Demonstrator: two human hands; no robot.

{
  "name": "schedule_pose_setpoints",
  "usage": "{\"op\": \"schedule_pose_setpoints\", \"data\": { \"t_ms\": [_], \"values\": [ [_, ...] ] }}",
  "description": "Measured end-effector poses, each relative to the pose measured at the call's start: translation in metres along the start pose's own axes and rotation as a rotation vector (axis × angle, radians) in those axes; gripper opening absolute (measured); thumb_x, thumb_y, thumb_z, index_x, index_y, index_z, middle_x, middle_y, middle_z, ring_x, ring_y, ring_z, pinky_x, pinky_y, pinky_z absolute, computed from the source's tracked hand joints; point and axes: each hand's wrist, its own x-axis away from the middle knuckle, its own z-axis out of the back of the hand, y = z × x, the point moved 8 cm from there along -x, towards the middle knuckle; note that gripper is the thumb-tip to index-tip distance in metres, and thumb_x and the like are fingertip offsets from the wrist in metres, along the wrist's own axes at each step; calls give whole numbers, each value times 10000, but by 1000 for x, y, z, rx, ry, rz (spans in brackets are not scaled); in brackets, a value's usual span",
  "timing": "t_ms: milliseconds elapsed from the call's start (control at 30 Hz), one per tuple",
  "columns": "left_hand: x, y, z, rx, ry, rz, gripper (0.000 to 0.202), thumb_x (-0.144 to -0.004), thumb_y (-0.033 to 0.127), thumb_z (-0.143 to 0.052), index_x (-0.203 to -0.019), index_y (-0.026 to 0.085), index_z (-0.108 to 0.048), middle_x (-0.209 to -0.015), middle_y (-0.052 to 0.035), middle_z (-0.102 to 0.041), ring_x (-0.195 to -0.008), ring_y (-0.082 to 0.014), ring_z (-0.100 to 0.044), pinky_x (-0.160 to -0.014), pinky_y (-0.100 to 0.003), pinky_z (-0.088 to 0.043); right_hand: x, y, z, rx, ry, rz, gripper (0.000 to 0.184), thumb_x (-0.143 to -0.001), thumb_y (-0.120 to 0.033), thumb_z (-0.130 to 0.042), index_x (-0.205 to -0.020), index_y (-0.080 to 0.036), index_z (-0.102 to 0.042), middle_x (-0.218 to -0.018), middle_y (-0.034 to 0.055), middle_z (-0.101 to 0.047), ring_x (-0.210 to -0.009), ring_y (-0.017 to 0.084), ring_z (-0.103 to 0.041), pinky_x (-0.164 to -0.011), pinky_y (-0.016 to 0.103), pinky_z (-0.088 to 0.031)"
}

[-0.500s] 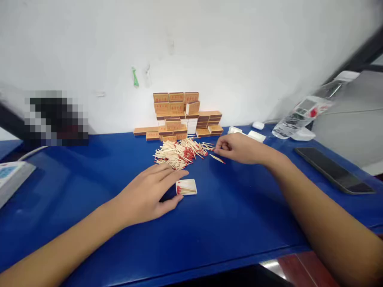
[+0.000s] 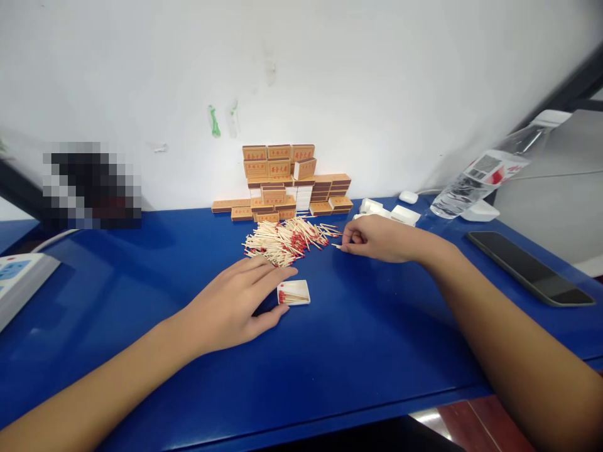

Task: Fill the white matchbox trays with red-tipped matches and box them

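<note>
My left hand (image 2: 240, 303) lies on the blue table, thumb and index finger bracketing the left end of a small white matchbox tray (image 2: 302, 293). Inside the tray are several red-tipped matches (image 2: 294, 298), heads to the left. Farther right, my right hand (image 2: 377, 237) is closed in a pinch low over the table, with the pale ends of matches (image 2: 336, 245) poking out at its fingertips; how many is hidden. Between the hands and the wall spreads a heap of loose matches (image 2: 282, 240), its right edge close to my right fingertips.
Matchboxes (image 2: 279, 168) are stacked against the white wall behind the heap. White trays (image 2: 405, 215), a tilted plastic bottle (image 2: 490, 166) and a dark phone (image 2: 530, 267) are on the right. A white box-like device (image 2: 28, 282) sits at the left edge.
My right hand has closed on the matches that lay apart beside the heap, its thumb now lower against them. My left hand and the tray stay in place.
</note>
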Motion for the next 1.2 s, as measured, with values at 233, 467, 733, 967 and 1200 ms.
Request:
{"op": "schedule_pose_setpoints", "data": {
  "t_ms": [233, 467, 733, 967, 1200],
  "values": [
    [-1, -3, 7, 16, 53, 14, 509, -975, 86, -505, -1472, 175, -560, -1427, -96, -683, -1339, -265, -612, -1183, -487, -496, 0, -12, -13, -26, -105, -37, 49, -835, -232, -660, -800, -202, -677, -674, -7, -634, -618, 153, -521, -582, 298, -351],
    [-2, -2, 9, -30, 100, 140, 521, -953, 523, -714, -1313, 149, -672, -1153, -132, -756, -1054, -325, -713, -950, -533, -591, 10, -26, -14, -48, -144, -13, 48, -863, -245, -656, -846, -204, -673, -736, 13, -664, -647, 164, -539, -589, 298, -345],
    [-7, 1, -10, 46, 118, 176, 633, -904, 623, -756, -1328, 174, -614, -1274, -120, -741, -1143, -324, -690, -999, -522, -571, 30, -85, -14, -151, -49, 274, 140, -942, -361, -657, -904, -227, -645, -820, -7, -646, -672, 147, -490, -621, 297, -324],
    [-5, -1, -3, 211, 105, 145, 459, -958, 296, -681, -1394, 198, -577, -1362, -90, -719, -1253, -268, -669, -1098, -471, -539, 33, -94, -9, -173, 11, 346, 125, -932, -338, -663, -895, -221, -639, -834, -7, -632, -696, 144, -479, -647, 301, -300],
    [-4, -8, 3, 79, 110, 183, 571, -876, 507, -789, -1312, 176, -625, -1181, -118, -755, -1107, -329, -687, -1014, -546, -542, 32, -107, -14, -185, 40, 405, 90, -929, -281, -674, -891, -217, -623, -846, 0, -632, -693, 144, -493, -645, 286, -317]
  ]
}}
